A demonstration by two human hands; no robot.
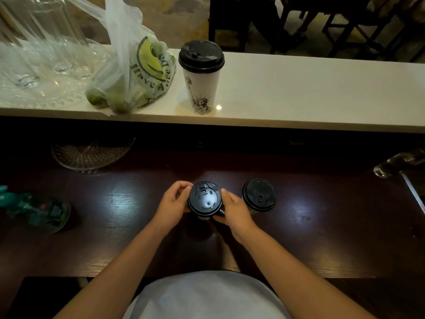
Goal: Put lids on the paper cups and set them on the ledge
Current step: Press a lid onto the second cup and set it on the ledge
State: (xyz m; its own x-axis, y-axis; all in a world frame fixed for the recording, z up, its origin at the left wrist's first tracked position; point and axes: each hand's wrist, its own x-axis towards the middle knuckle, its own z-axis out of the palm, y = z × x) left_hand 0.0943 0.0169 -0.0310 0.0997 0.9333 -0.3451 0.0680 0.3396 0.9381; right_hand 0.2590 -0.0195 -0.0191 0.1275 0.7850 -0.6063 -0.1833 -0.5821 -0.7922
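Observation:
A paper cup with a black lid (205, 199) stands on the dark wooden counter (322, 226) in front of me. My left hand (171, 203) grips the lid's left rim, and my right hand (232, 209) grips its right rim. A second cup with a black lid (259, 195) stands just to the right, untouched. On the white ledge (299, 93) behind stands a white lidded paper cup (202, 77) printed with a Statue of Liberty drawing.
A plastic bag with green fruit (135, 77) and clear glasses on a glass tray (41, 72) fill the ledge's left part. On the counter are a woven tray (89, 154) far left, a teal bottle (36, 211) lying left, and a glass object (397, 164) at right.

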